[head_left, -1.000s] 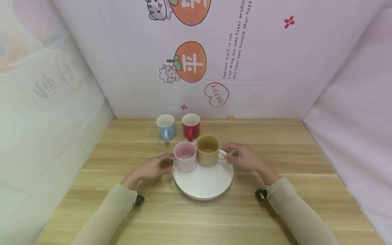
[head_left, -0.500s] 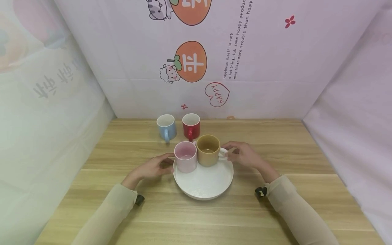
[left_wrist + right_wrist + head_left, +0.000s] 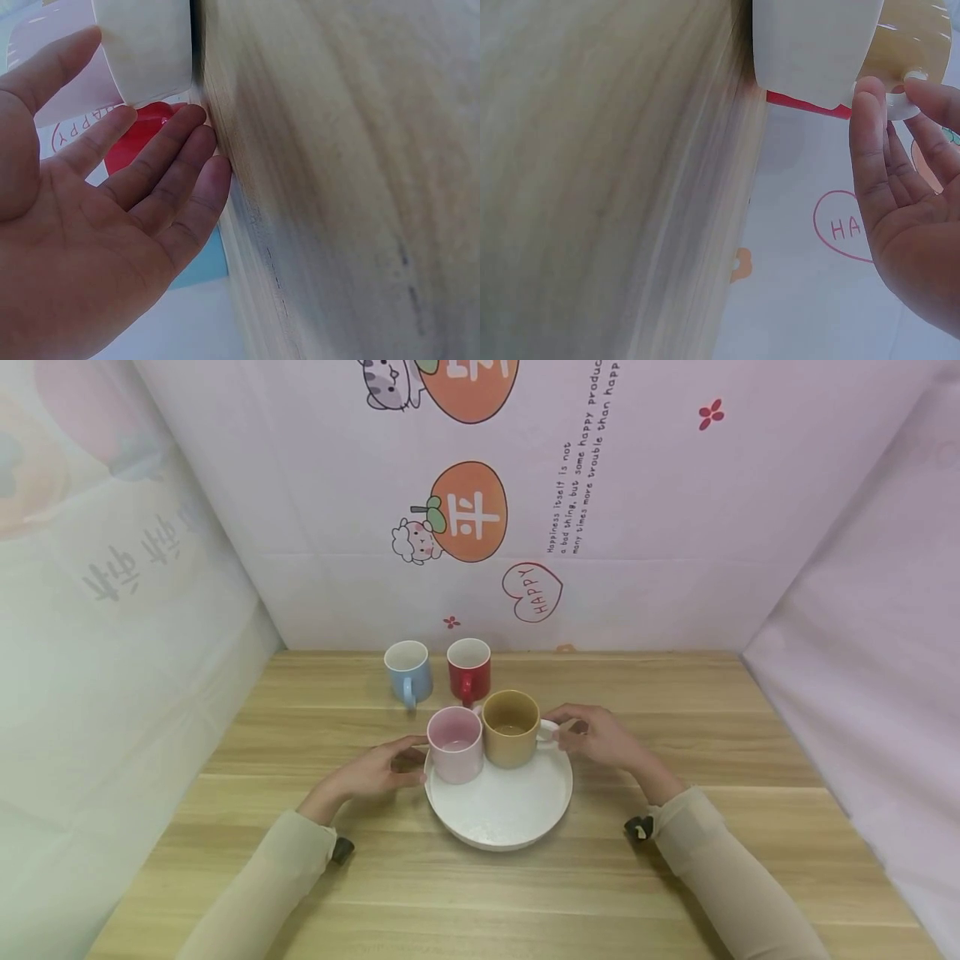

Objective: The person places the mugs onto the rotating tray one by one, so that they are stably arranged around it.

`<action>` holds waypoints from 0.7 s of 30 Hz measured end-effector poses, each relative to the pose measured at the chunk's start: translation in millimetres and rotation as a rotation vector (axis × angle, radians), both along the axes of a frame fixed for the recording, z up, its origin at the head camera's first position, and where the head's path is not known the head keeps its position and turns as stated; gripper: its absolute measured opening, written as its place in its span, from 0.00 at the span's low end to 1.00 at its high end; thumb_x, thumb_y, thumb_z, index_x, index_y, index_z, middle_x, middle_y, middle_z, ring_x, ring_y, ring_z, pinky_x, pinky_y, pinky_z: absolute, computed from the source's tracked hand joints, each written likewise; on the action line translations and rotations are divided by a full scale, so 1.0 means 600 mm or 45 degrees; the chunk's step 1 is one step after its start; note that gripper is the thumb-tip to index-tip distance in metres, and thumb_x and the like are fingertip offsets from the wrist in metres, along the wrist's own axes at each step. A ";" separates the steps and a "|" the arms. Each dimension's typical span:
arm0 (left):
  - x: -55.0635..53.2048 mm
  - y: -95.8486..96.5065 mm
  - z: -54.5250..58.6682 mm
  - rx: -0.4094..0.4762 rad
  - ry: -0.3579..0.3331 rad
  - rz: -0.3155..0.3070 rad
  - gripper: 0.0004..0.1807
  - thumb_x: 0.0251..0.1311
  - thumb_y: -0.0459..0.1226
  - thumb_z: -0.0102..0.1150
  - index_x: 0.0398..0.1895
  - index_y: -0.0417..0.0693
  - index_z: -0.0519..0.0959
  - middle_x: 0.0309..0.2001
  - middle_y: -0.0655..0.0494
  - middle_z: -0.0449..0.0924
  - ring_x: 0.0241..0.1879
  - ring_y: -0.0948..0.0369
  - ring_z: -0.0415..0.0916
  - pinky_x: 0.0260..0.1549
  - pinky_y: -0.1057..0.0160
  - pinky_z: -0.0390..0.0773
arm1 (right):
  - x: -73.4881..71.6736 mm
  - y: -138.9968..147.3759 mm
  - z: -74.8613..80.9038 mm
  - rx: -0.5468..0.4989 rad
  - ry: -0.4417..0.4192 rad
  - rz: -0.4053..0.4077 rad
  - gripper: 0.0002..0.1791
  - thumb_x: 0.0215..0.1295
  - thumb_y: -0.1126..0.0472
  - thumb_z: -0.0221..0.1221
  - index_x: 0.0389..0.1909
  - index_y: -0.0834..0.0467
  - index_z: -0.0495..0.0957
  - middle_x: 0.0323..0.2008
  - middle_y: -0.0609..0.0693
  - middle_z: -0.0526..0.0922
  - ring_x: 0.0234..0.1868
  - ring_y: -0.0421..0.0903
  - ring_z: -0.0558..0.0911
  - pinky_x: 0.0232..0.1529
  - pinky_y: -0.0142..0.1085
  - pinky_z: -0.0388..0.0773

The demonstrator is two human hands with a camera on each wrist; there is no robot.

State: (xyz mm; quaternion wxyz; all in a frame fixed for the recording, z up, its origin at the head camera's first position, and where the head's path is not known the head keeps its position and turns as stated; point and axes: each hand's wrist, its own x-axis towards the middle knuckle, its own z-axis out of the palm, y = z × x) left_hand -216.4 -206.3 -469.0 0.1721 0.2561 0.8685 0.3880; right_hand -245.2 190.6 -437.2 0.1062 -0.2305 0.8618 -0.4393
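Observation:
A round white dish [image 3: 501, 814] with a raised rim stands on the wooden table, carrying a pink mug [image 3: 456, 756] at its left back and a tan-yellow mug [image 3: 508, 745] beside it. My left hand [image 3: 375, 770] lies against the dish's left side near the pink mug; its fingers are spread and relaxed in the left wrist view, thumb and index at the dish's edge. With thumb and fingers my right hand [image 3: 602, 742] pinches the yellow mug's white handle [image 3: 904, 107] over the dish's right rim.
Behind the dish stand a light blue mug [image 3: 410, 677] and a red mug [image 3: 470, 675], handles toward me. A white printed cloth [image 3: 637, 527] hangs at the table's back edge, with more cloth on both sides.
The yellow mug's handle has swung slightly toward the back, my right fingers moving with it. My left hand, the dish and the other mugs stay where they were.

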 end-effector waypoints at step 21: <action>-0.003 0.001 -0.001 0.002 0.046 -0.007 0.35 0.66 0.44 0.63 0.73 0.47 0.63 0.59 0.41 0.80 0.60 0.47 0.78 0.62 0.45 0.77 | -0.015 0.020 -0.029 -0.063 -0.026 -0.013 0.17 0.67 0.61 0.62 0.57 0.50 0.80 0.51 0.59 0.83 0.37 0.49 0.87 0.38 0.47 0.88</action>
